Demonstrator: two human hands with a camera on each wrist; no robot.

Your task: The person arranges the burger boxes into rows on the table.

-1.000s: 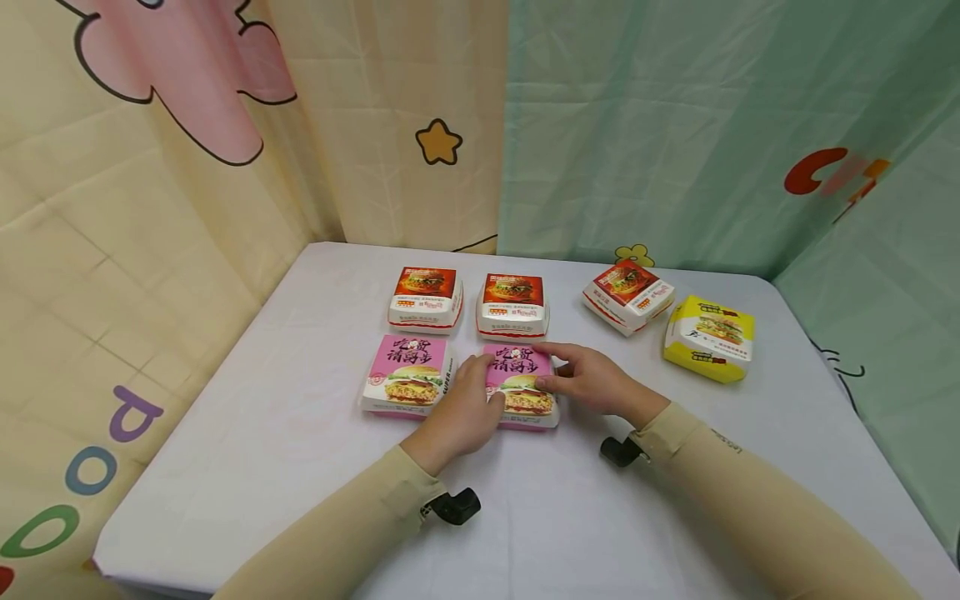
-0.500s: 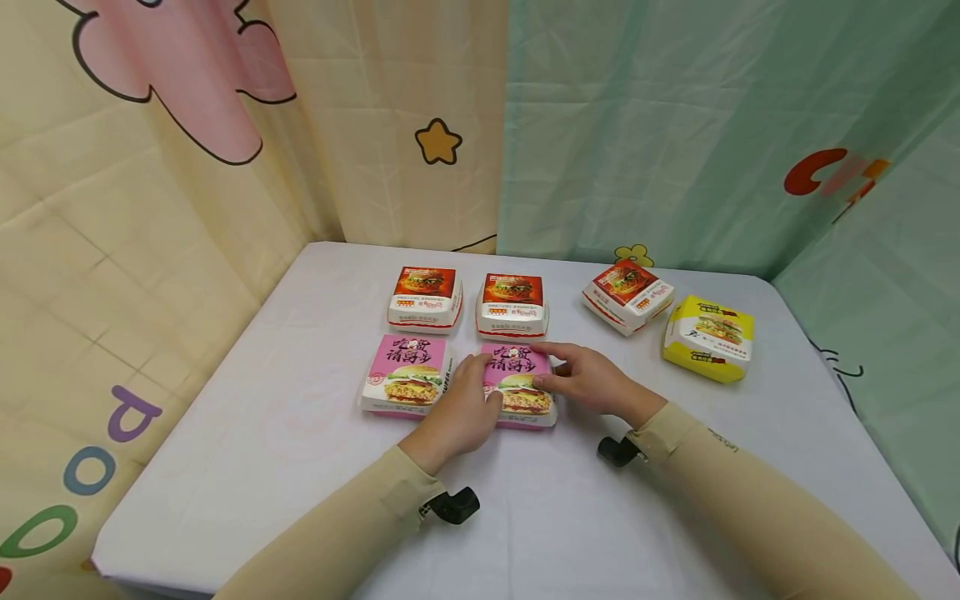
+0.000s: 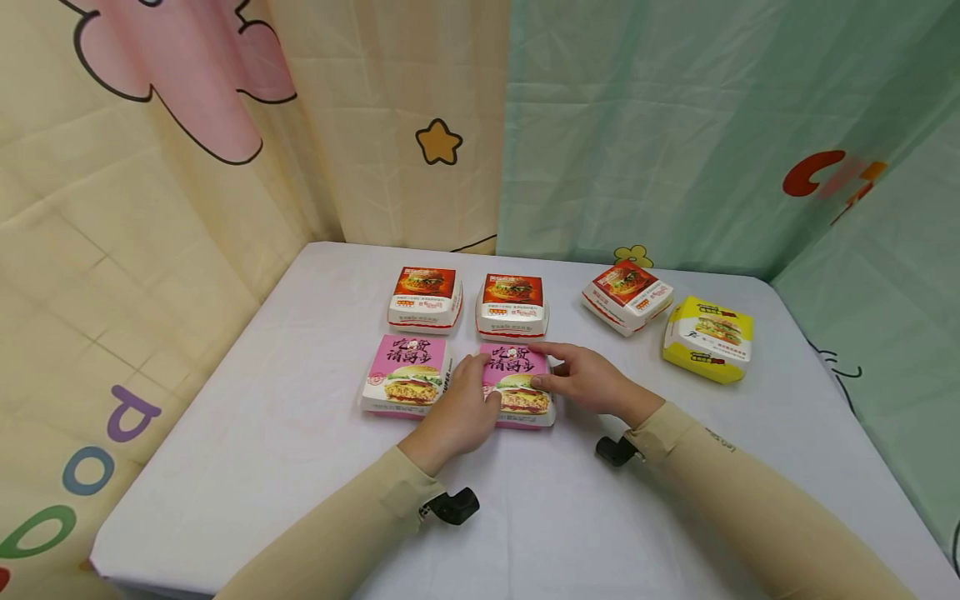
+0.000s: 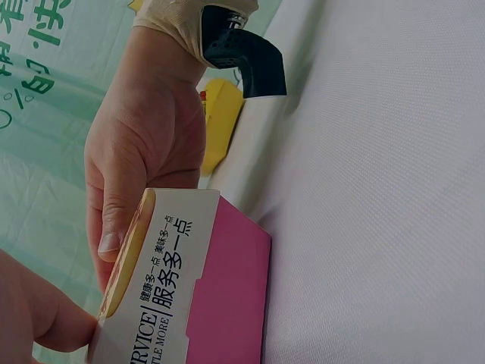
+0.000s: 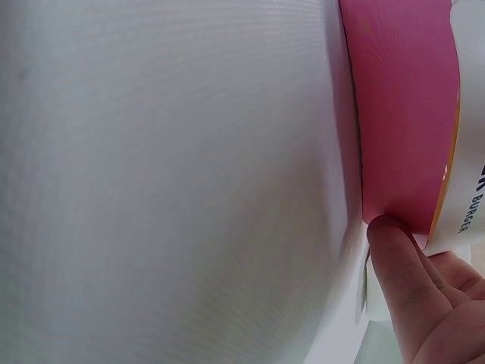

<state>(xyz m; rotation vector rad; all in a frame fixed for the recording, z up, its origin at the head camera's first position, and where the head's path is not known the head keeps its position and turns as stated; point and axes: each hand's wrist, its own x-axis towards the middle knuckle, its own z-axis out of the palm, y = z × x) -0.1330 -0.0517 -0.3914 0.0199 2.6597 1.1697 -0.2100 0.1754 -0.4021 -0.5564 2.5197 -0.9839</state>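
Observation:
In the head view, a pink-and-white burger box (image 3: pixel 517 387) lies flat on the white table between both hands. My left hand (image 3: pixel 459 412) holds its left side, the thumb near the front left corner. From the other side my right hand (image 3: pixel 592 379) grips it, thumb over the top and fingers toward the far right corner. The left wrist view shows the box's pink lower side (image 4: pixel 231 292) down on the cloth. In the right wrist view, right-hand fingers (image 5: pixel 402 265) touch a box corner. A second pink burger box (image 3: pixel 408 375) sits just left of my left hand.
Two red-and-white burger boxes (image 3: pixel 425 300) (image 3: pixel 513 307) stand side by side behind the pink ones. Farther right are a turned red-and-white burger box (image 3: pixel 628 296) and a yellow burger box (image 3: pixel 708 337). A printed curtain (image 3: pixel 637 125) hangs behind the white table (image 3: pixel 285 467).
The held pink box has slid very slightly left, with my right hand following it. The other boxes stay where they were, and both hands keep their hold.

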